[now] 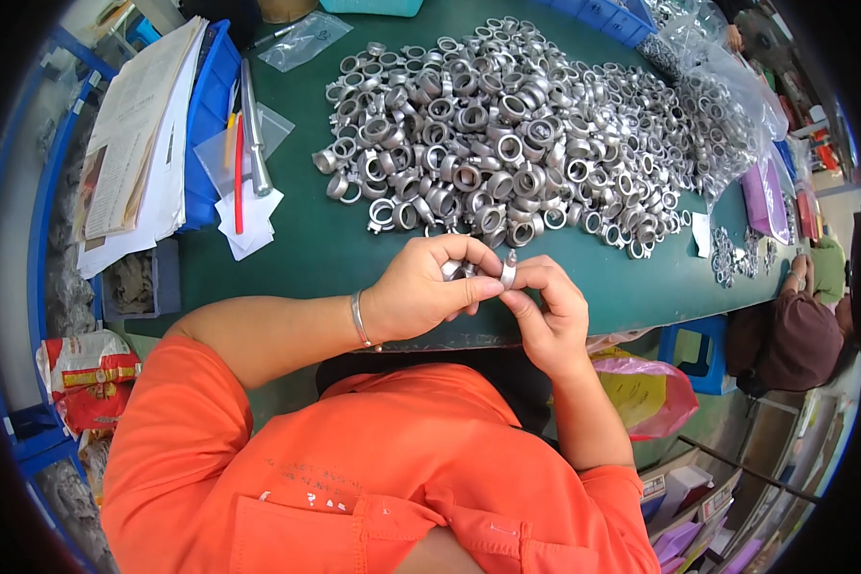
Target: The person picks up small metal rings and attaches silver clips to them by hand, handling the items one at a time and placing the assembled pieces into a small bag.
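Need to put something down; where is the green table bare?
Left: the table between white slip and ring pile. Front right: between ring pile, right hand and small parts. Crowded: the middle, under the ring pile, and back right, under bags.

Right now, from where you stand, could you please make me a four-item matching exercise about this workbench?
Column one:
1. Heaped metal rings
2. Raised metal ring
3. Slim red stick
4. Silver bracelet

Column two:
A. Around the left wrist
B. Lying partly over white paper
C. Spread across the green tabletop
D. At the fingertips, between left hand and right hand

Right pairs: 1-C, 2-D, 3-B, 4-A.
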Demonstrator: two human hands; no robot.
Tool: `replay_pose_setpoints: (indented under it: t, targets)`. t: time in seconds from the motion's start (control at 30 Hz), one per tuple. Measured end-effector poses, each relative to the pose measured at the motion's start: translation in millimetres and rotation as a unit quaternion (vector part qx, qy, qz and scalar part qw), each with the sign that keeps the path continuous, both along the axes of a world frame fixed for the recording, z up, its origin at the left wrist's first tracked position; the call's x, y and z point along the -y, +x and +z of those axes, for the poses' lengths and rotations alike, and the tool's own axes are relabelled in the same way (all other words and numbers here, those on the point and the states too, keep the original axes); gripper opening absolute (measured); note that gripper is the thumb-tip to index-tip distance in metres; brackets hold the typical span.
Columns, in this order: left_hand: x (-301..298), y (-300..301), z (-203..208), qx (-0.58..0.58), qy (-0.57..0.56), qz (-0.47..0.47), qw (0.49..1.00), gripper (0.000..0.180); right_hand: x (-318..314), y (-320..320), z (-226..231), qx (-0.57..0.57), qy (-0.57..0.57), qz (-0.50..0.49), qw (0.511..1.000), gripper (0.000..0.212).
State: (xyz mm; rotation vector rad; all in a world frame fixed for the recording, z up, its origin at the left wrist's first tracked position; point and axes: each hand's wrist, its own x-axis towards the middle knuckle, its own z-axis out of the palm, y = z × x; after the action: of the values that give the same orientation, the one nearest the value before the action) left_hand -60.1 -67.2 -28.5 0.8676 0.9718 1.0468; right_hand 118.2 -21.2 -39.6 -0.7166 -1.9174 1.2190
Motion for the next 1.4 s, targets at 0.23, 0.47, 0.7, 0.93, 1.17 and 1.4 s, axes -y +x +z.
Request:
replay_pose_setpoints:
  t: [0.23,0.47,0.7,0.93,1.17,1.4]
  targets:
    - [0,-1,-11,-0.136,0.264,0.024,0.955,0.005,10,-3,4,-0.126,-0.286,-0.023,0.949,0.024]
    - [8,3,-9,-0.106,0.178,0.020,0.978,0.012,9,-1,2,-0.179,-0.269,0.016,0.946,0.018]
    - [6,-1,-2,0.283,-0.226,-0.040,0.931,0.023,6,-7,25,-0.048,0.144,0.077,0.985,0.024]
    - [8,-4,3,0.137,-0.144,-0.062,0.978,0.009,-27,-37,-1,0.168,0.312,-0.115,0.928,0.016]
    - [-2,-9,-1,0.106,-0.109,0.069,0.986,0.015,-10,-19,-1,0.011,0.115,-0.035,0.993,0.014]
    - [0,-10,-6,-0.059,0.149,0.061,0.985,0.009,-6,-12,-8,-0.047,0.061,-0.008,0.997,0.014]
